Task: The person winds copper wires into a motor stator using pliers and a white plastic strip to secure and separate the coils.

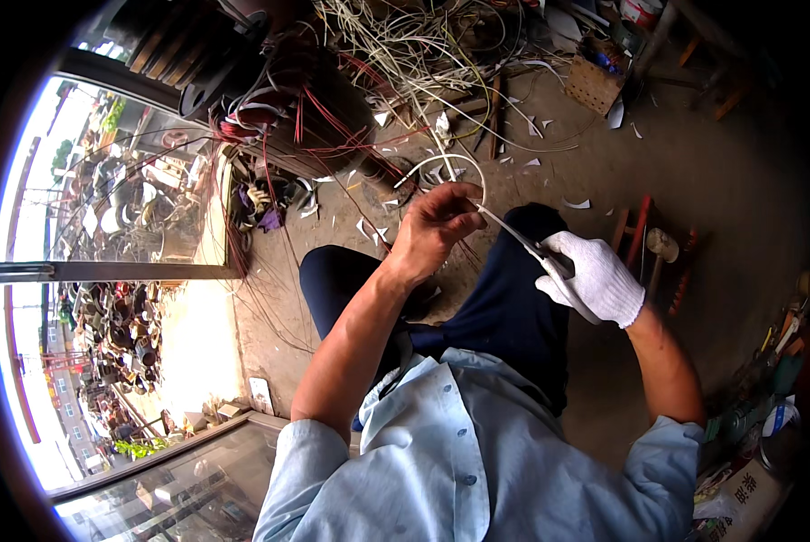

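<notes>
My bare left hand (430, 233) pinches a thin white cable (483, 176) between thumb and fingers, above my knees. The cable curls up in a loop over that hand, and its free end points left. In a white knitted glove, my right hand (595, 278) is closed around a pair of long-bladed shears (533, 249). Their narrow blades reach up and left, with the tips at the cable just right of my left fingers. Whether the blades are closed on the cable I cannot tell. Part of the handles is hidden by the glove.
A tangled heap of pale cables (414, 54) lies ahead on the floor among white scraps (577, 204). Red wires (310, 108) hang near spools (175, 50) at the upper left. To the right are a wooden mallet (662, 246) and a perforated box (595, 83). Windows (116, 271) line the left.
</notes>
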The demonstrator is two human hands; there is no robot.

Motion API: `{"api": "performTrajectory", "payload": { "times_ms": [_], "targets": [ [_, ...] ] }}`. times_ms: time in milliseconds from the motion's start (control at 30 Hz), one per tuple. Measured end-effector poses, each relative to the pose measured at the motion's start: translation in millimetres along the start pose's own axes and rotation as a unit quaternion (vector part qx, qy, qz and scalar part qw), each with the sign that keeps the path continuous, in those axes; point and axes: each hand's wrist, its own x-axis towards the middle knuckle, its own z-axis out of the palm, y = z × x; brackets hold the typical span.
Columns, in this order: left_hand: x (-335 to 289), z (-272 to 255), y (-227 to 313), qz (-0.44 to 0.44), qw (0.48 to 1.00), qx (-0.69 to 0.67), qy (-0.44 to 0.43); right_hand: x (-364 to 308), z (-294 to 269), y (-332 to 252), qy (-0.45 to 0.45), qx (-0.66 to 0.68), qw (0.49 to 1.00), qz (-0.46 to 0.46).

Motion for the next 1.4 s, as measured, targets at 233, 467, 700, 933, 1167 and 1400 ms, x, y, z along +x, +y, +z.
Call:
{"api": "performTrajectory", "payload": {
  "times_ms": [233, 467, 700, 933, 1167, 1400],
  "targets": [
    [-1.6, -14.0, -6.8, -0.023, 0.999, -0.018, -0.037, 0.3, 6.1, -13.0, -0.014, -0.065, 0.998, -0.021],
    [6.7, 9.3, 7.5, -0.043, 0.983, 0.177, -0.011, -8.6, 14.1, -5.5, -0.001, -0.098, 0.995, -0.026],
    [-5.0, 3.4, -10.8, -0.059, 0.986, 0.155, -0.003, -34.7, 18.0, 65.0, 0.136, -0.121, 0.981, 0.071],
    [-65.3, 21.3, -47.1, -0.078, 0.993, 0.078, -0.049, -66.6, 5.4, 240.1, 0.17, -0.271, 0.853, 0.412],
    [-96.1, 18.0, -16.5, -0.091, 0.995, 0.032, 0.015, -22.4, 13.1, 108.8, 0.331, -0.152, 0.915, 0.172],
    [-92.9, 34.7, -2.2, 0.179, 0.964, 0.199, -0.01, 16.1, 82.3, -60.5, 0.051, 0.517, 0.854, 0.024]
  ]
}}
